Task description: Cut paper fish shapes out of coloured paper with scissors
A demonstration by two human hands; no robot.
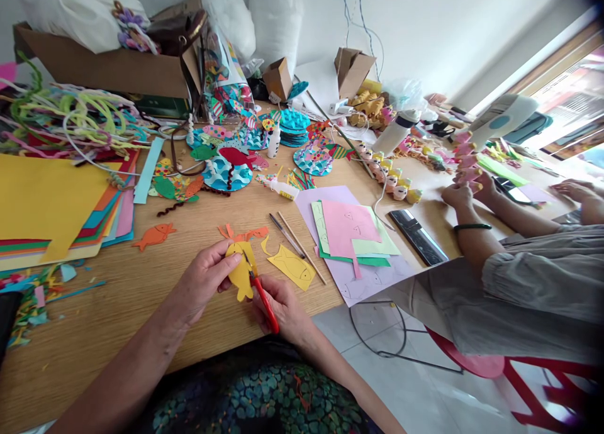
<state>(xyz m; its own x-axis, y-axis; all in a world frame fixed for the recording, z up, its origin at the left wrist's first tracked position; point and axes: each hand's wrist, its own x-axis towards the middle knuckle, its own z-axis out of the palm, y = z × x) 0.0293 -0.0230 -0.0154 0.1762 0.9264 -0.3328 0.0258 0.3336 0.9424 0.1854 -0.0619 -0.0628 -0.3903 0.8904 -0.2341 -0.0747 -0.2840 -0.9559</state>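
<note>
Between thumb and fingers, my left hand pinches a yellow paper fish. My right hand is closed on the red handles of a pair of scissors, whose blades lie against the yellow paper at the fish's right edge. Just right of the hands, a yellow piece with a fish drawn on it rests on the table, beside a pen and a thin wooden stick. Orange paper scraps lie behind the fish. An orange cut fish is further left.
Coloured sheets are stacked at the left, near paper scraps. Pink, green and lilac sheets and a black phone lie to the right. Decorated fish pieces and a glue bottle stand behind. Another person's hands hold pink pieces.
</note>
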